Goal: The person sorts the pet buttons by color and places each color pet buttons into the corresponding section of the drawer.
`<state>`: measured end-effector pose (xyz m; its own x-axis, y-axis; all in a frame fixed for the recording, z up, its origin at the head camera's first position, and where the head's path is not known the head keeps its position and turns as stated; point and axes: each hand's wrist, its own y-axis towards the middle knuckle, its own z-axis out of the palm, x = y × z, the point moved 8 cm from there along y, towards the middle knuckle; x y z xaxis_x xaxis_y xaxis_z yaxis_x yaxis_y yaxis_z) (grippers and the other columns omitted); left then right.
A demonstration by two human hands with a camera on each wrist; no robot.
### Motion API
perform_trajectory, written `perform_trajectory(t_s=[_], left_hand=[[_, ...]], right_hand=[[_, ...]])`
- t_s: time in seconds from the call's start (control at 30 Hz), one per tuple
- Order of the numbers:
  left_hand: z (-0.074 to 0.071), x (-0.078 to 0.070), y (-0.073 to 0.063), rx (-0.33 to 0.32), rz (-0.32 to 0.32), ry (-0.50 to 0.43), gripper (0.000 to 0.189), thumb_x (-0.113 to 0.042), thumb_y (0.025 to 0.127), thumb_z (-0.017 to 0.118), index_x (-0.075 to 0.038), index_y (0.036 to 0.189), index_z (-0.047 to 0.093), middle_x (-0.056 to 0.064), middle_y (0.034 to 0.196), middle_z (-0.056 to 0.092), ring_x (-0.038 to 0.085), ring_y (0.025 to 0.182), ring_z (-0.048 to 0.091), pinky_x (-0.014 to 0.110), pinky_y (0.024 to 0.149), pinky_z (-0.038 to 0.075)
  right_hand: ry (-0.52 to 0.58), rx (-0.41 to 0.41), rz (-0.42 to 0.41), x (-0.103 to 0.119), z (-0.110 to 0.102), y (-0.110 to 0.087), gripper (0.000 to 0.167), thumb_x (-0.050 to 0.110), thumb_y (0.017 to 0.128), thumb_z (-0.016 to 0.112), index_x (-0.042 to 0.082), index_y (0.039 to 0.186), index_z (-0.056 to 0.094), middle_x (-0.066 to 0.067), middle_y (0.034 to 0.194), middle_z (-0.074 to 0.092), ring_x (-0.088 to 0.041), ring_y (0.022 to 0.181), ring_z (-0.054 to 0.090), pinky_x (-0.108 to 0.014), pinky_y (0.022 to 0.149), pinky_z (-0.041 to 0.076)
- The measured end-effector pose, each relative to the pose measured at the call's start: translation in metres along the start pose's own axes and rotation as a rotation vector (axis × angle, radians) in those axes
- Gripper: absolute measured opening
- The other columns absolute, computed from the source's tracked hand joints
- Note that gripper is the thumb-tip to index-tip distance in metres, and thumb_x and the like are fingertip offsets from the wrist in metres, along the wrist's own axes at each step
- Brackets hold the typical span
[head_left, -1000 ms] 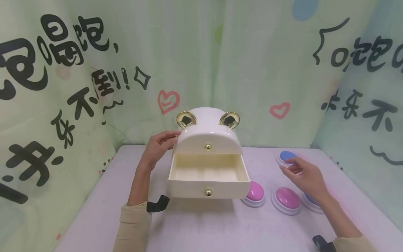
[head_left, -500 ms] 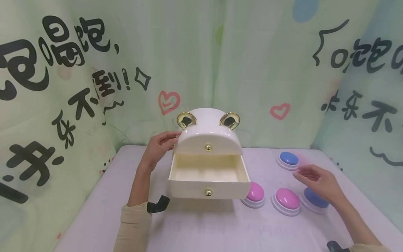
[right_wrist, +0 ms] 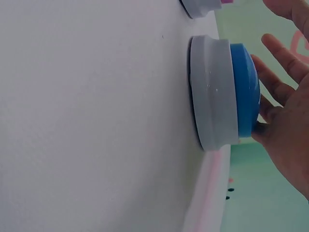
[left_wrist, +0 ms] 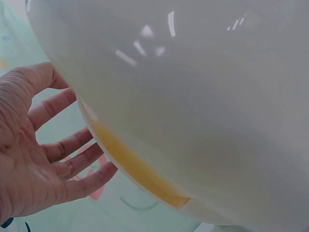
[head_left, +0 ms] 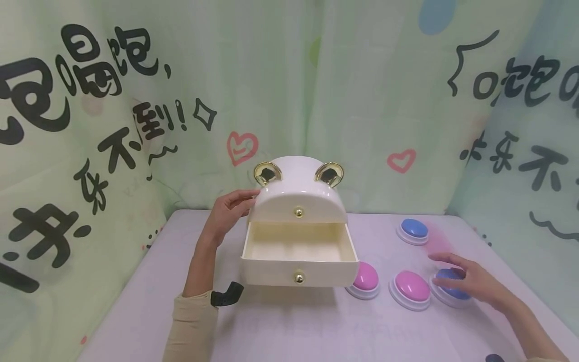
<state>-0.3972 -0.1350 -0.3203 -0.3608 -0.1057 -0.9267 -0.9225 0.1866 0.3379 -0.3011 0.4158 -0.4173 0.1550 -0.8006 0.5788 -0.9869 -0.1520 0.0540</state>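
Observation:
A white, round-topped drawer box (head_left: 300, 176) with two gold-rimmed ears stands mid-table. Its lower drawer (head_left: 300, 274), with a gold knob, is pulled out and holds nothing visible. My left hand (head_left: 228, 211) touches the box's left side. In the left wrist view, its fingers (left_wrist: 60, 147) reach to the edge of the glossy white shell (left_wrist: 193, 72), the tips partly hidden behind it. Over the near blue push button (head_left: 449, 274), my right hand (head_left: 479, 281) is spread with relaxed fingers. The right wrist view has that hand beside the blue dome (right_wrist: 246, 89); contact is unclear.
A pink button (head_left: 412, 285) lies just left of the near blue one. Another pink button (head_left: 366, 276) sits beside the drawer's right corner. Farther back is a second blue button (head_left: 414, 228). A printed curtain (head_left: 353, 100) surrounds the white table (head_left: 289, 327).
My right hand has moved from the far blue button back toward me and right, over the near blue button, its fingers spreading. The left hand and drawer box have stayed put.

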Motion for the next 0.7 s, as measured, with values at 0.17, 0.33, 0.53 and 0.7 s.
perform_trajectory(t_s=[0.17, 0.33, 0.53, 0.7], left_hand=[[0.001, 0.001, 0.000, 0.002, 0.001, 0.000, 0.036, -0.020, 0.100, 0.067, -0.006, 0.133, 0.068, 0.011, 0.137, 0.065, 0.013, 0.113, 0.065, 0.044, 0.098, 0.054], [0.001, 0.001, 0.000, 0.000, -0.001, 0.002, 0.035, -0.019, 0.100, 0.067, -0.006, 0.133, 0.068, 0.012, 0.137, 0.065, 0.015, 0.115, 0.064, 0.049, 0.100, 0.053], [0.000, 0.001, 0.001, -0.002, 0.000, 0.001, 0.035, -0.018, 0.100, 0.066, -0.005, 0.133, 0.068, 0.013, 0.137, 0.065, 0.019, 0.117, 0.064, 0.052, 0.102, 0.052], [0.000, 0.001, 0.000, -0.004, -0.002, 0.003, 0.036, -0.019, 0.100, 0.066, -0.005, 0.133, 0.068, 0.012, 0.137, 0.065, 0.020, 0.118, 0.064, 0.053, 0.102, 0.051]], right_hand=[[-0.017, 0.007, -0.063, -0.009, 0.002, -0.006, 0.058, 0.028, 0.090, 0.079, 0.011, 0.142, 0.059, 0.008, 0.140, 0.058, 0.030, 0.111, 0.027, -0.052, 0.099, 0.046], [-0.027, 0.006, -0.082, -0.017, 0.000, -0.010, 0.056, 0.029, 0.089, 0.080, 0.016, 0.140, 0.062, 0.020, 0.135, 0.053, 0.022, 0.111, 0.035, -0.016, 0.084, 0.038], [-0.020, 0.024, -0.086, -0.020, -0.001, -0.012, 0.056, 0.026, 0.088, 0.081, 0.019, 0.140, 0.061, 0.012, 0.137, 0.054, 0.017, 0.110, 0.040, -0.018, 0.082, 0.039], [-0.048, 0.043, -0.054, -0.024, 0.002, -0.011, 0.057, 0.029, 0.087, 0.082, 0.019, 0.139, 0.061, -0.010, 0.138, 0.055, 0.013, 0.107, 0.042, -0.023, 0.081, 0.041]])
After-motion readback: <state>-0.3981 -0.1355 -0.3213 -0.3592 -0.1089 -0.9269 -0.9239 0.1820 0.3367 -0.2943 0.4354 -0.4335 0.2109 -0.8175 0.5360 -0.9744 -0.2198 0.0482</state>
